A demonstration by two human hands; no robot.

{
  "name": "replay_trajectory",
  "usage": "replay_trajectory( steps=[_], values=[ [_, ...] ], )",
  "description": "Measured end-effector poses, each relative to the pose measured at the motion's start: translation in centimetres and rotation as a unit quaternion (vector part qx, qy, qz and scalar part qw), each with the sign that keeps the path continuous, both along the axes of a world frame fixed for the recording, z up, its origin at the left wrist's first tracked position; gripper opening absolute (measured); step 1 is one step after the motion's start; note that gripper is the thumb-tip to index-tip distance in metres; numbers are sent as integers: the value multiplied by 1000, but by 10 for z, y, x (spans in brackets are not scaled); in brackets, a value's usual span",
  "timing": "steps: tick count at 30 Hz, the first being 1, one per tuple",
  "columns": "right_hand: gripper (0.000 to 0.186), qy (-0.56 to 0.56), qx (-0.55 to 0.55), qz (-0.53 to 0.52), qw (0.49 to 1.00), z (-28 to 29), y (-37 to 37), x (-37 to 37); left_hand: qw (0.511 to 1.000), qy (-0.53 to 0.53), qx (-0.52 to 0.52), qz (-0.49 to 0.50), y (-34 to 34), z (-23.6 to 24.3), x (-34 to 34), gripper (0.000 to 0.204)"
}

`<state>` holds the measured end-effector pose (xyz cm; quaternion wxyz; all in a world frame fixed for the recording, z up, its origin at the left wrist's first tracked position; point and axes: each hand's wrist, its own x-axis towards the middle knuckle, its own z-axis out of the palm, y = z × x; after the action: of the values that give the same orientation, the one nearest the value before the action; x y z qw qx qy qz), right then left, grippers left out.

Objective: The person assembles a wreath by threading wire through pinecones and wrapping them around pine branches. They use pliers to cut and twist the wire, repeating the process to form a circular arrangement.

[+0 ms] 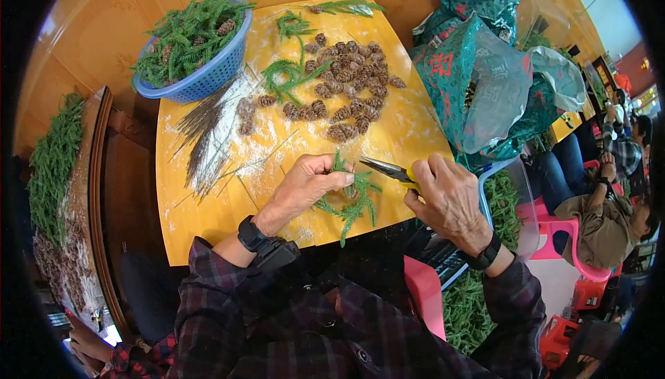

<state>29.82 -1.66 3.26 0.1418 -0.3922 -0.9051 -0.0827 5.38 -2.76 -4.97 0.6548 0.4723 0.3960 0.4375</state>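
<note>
My left hand (299, 190) is closed in a pinch on a green artificial pine sprig (355, 211) above the near part of the yellow table. Its needled branches spread out below my fingertips, and something brown shows among them. My right hand (449, 206) grips long-nose pliers (386, 169) by their yellow handles. The dark jaws point left, close to the top of the sprig. Farther off lies a pile of brown pine cones (353, 77), several dusted white. A curled green sprig (280, 80) rests left of the pile, with thin dark wire stems (208, 136) nearer on the left.
A blue basket (208, 81) full of sprigs and cones stands at the table's far left corner. Green plastic bags (454, 88) crowd the right side. Below them, a tub (485, 202) holds more greenery. People sit at far right near pink stools (547, 230); another person's hand (89, 337) shows lower left.
</note>
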Motion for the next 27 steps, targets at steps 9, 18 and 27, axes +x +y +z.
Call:
replay_trajectory(
  steps=[9,18,27],
  values=[
    [29,-64,-20,14,998,16,2,-9,999,-36,-30,-19,-5,12,1,15],
    [21,-102,21,31,994,17,4,-13,999,-27,-27,-25,-6,17,-2,17],
    [26,-145,-10,12,989,26,4,-15,999,20,1,-34,-7,13,2,14]
  ],
)
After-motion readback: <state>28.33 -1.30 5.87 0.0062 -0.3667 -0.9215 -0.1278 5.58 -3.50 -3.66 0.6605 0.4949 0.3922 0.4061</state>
